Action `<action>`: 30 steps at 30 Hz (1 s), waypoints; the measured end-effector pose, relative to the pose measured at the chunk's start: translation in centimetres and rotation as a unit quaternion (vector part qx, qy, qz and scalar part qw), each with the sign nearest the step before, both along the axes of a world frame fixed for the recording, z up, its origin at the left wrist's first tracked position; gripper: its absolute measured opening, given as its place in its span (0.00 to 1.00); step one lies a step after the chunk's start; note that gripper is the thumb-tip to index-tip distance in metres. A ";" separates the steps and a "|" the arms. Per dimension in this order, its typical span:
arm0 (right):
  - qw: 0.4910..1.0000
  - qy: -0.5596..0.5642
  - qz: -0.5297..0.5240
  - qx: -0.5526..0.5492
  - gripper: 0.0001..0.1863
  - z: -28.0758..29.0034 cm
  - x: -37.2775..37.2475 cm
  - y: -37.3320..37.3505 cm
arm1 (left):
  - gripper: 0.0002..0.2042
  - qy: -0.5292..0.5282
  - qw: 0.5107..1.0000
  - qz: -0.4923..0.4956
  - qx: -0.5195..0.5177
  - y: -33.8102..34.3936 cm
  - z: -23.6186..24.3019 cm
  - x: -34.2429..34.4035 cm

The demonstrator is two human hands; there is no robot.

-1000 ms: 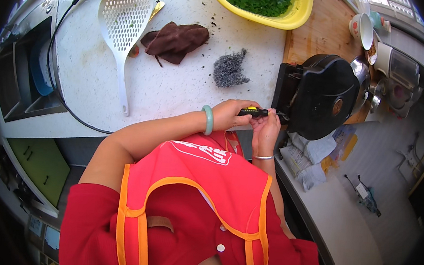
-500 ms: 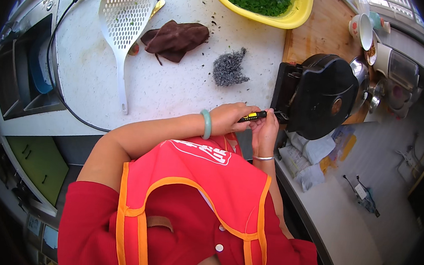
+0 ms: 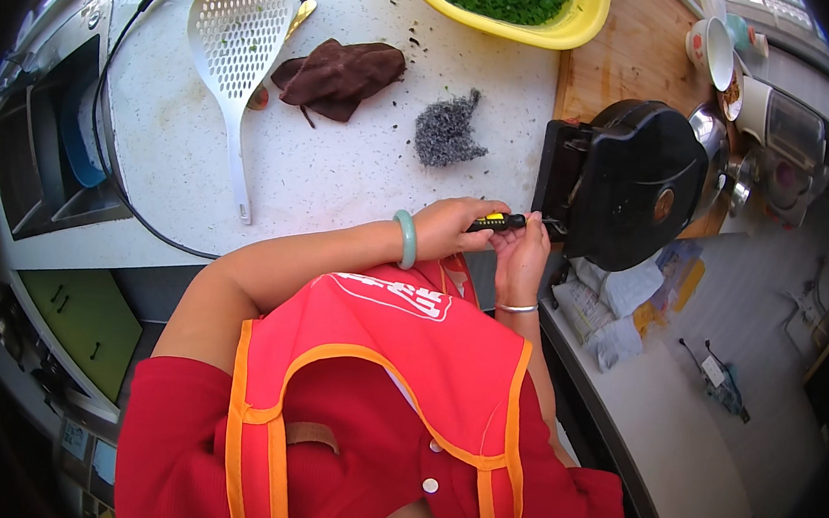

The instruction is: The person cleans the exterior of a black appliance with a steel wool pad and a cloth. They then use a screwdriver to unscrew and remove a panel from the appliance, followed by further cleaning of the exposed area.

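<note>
A black-and-yellow screwdriver (image 3: 497,223) lies almost level between my hands, its shaft end toward the black appliance. My left hand (image 3: 444,230), with a green bangle at the wrist, is wrapped round the handle. Fingers of my right hand (image 3: 520,255) pinch the screwdriver near its front end; a silver bangle circles that wrist. Just right of them stands a black, round-lidded electric appliance (image 3: 639,189) at the counter's edge, with a flat dark part (image 3: 559,178) on its left side. The screwdriver's tip is hard to make out against this dark part.
On the speckled white counter (image 3: 343,175) lie a steel wool pad (image 3: 449,131), a brown cloth (image 3: 339,76) and a white perforated skimmer (image 3: 242,41). A yellow basin (image 3: 589,20) of greens stands at the back. A sink (image 3: 54,133) is left; bowls (image 3: 711,53) are right.
The screwdriver handle looks slightly turned, its yellow marking showing differently. Both hands hold nearly the same place. The whole view has shifted a little.
</note>
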State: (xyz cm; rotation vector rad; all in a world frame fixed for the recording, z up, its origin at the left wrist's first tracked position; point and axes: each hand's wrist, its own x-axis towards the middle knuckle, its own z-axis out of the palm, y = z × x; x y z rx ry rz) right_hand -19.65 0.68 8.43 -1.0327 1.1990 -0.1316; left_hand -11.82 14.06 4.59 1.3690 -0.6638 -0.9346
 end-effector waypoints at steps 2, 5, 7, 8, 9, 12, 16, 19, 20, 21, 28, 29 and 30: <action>0.999 -0.008 -0.023 0.038 0.13 -0.6 -0.5 -0.5 | 0.22 -0.082 0.994 -0.045 0.064 0.0 1.1 0.3; 0.997 -0.016 -0.030 0.065 0.12 -0.4 -0.5 -0.7 | 0.23 -0.137 0.982 -0.071 0.107 0.0 2.4 0.7; 0.997 -0.021 -0.023 0.066 0.12 -0.1 -0.6 -0.4 | 0.23 -0.129 0.985 -0.062 0.098 0.2 2.8 0.6; 0.998 -0.024 -0.019 0.060 0.12 0.0 -0.7 -0.2 | 0.23 -0.113 0.989 -0.050 0.082 0.6 2.9 0.6; 0.998 -0.027 -0.017 0.055 0.12 0.1 -0.8 0.1 | 0.23 -0.098 0.992 -0.041 0.066 0.9 3.0 0.5; 0.999 -0.001 -0.007 0.032 0.13 0.7 -0.3 0.3 | 0.23 -0.066 0.997 -0.011 0.040 0.9 2.1 -0.3; 1.000 0.013 -0.004 0.001 0.14 0.3 -0.8 0.1 | 0.23 -0.042 0.999 -0.025 0.024 0.2 0.8 -1.1; 1.000 0.016 -0.009 0.006 0.14 -0.3 -0.8 -0.3 | 0.23 -0.068 0.996 -0.044 0.040 0.0 0.7 -0.5; 1.000 0.014 -0.017 0.021 0.14 -0.3 -0.9 -0.5 | 0.23 -0.092 0.992 -0.056 0.067 0.0 1.2 -0.6; 0.999 0.011 -0.024 0.035 0.14 -0.2 -0.9 -0.7 | 0.23 -0.117 0.987 -0.066 0.094 0.0 2.0 -0.6; 0.998 0.045 -0.032 -0.030 0.13 1.4 -1.4 -1.1 | 0.25 -0.156 0.985 -0.067 -0.013 -1.6 3.8 -2.1; 0.998 0.048 -0.028 -0.022 0.13 2.0 -1.1 -1.0 | 0.25 -0.181 0.981 -0.055 -0.042 -1.8 3.4 -2.4; 0.998 0.043 -0.030 -0.028 0.12 2.4 -0.9 -1.1 | 0.26 -0.189 0.977 -0.074 -0.059 -2.2 3.4 -2.4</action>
